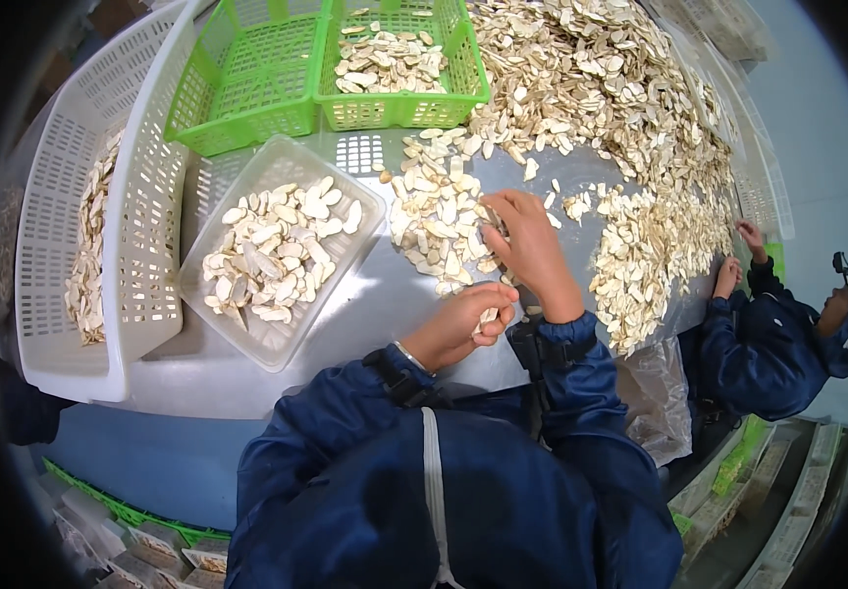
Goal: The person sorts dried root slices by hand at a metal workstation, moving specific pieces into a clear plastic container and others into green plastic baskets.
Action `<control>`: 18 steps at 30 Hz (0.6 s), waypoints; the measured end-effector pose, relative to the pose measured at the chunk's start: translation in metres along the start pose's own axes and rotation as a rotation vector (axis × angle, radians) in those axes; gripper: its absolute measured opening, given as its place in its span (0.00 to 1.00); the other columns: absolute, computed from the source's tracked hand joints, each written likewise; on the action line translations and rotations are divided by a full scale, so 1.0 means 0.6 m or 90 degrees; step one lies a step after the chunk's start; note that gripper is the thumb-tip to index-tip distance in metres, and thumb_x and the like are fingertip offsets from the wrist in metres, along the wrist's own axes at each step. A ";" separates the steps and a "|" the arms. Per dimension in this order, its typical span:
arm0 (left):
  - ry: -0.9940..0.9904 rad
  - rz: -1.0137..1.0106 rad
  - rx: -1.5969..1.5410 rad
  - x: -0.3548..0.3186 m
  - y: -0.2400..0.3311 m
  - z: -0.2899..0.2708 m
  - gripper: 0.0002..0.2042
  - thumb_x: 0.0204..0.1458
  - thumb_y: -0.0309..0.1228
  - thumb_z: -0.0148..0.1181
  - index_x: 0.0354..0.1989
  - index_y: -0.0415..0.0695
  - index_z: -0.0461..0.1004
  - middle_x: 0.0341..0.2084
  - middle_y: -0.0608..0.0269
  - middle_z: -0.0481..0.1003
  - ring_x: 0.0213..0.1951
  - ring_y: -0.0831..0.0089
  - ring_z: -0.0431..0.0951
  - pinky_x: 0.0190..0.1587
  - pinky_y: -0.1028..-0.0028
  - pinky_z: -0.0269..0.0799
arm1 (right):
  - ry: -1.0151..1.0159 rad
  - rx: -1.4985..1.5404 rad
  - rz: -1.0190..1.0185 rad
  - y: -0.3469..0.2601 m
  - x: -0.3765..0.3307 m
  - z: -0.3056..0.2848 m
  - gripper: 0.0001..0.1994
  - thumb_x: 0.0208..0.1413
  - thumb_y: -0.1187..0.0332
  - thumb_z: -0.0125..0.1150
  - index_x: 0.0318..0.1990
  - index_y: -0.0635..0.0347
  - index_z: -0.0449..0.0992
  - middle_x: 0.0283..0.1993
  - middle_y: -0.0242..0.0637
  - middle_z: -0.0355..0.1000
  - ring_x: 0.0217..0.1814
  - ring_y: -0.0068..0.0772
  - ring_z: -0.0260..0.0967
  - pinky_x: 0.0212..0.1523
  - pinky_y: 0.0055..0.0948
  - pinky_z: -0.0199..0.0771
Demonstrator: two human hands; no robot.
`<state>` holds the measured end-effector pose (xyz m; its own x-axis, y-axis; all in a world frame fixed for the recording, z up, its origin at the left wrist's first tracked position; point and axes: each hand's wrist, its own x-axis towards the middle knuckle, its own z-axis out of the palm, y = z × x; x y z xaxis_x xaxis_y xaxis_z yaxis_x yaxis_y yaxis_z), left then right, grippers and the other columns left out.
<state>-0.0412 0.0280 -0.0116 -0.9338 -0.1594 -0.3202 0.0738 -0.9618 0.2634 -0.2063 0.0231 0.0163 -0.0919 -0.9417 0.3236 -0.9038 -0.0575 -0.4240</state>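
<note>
Slices are reached by the right hand, grip apart, while a pale piece is clamped in the left hand.

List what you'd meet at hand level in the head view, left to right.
White basket → plastic tray → left hand → right hand → slice heap → co-worker.
</note>
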 end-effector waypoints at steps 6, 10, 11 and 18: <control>0.002 0.015 0.002 -0.004 0.002 0.005 0.09 0.56 0.23 0.45 0.45 0.38 0.64 0.25 0.65 0.65 0.20 0.83 0.58 0.19 0.84 0.52 | 0.032 -0.089 0.073 0.041 -0.010 -0.020 0.10 0.39 0.80 0.57 0.33 0.60 0.75 0.37 0.41 0.72 0.45 0.49 0.66 0.46 0.41 0.67; 0.009 0.020 0.001 -0.002 -0.003 -0.005 0.09 0.56 0.24 0.46 0.45 0.38 0.64 0.25 0.65 0.65 0.20 0.83 0.58 0.19 0.84 0.52 | 0.027 -0.063 0.042 0.021 -0.004 -0.018 0.11 0.40 0.81 0.57 0.33 0.61 0.76 0.40 0.42 0.71 0.45 0.49 0.66 0.46 0.39 0.68; 0.009 0.018 0.002 -0.001 -0.003 -0.004 0.09 0.56 0.24 0.46 0.45 0.38 0.64 0.25 0.65 0.65 0.20 0.83 0.58 0.19 0.84 0.52 | 0.028 -0.063 0.044 0.015 -0.001 -0.010 0.11 0.40 0.81 0.57 0.33 0.61 0.76 0.40 0.42 0.71 0.45 0.49 0.66 0.46 0.39 0.68; 0.001 0.017 0.008 0.002 -0.004 -0.005 0.08 0.57 0.25 0.46 0.44 0.39 0.66 0.25 0.65 0.67 0.20 0.84 0.59 0.19 0.85 0.53 | 0.019 -0.113 -0.040 0.024 0.008 0.007 0.07 0.39 0.81 0.58 0.28 0.61 0.76 0.38 0.39 0.71 0.46 0.46 0.67 0.45 0.40 0.68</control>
<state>-0.0416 0.0295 -0.0153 -0.9311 -0.1854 -0.3141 0.0943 -0.9542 0.2838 -0.2183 0.0167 0.0082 -0.0433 -0.9277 0.3708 -0.9675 -0.0536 -0.2470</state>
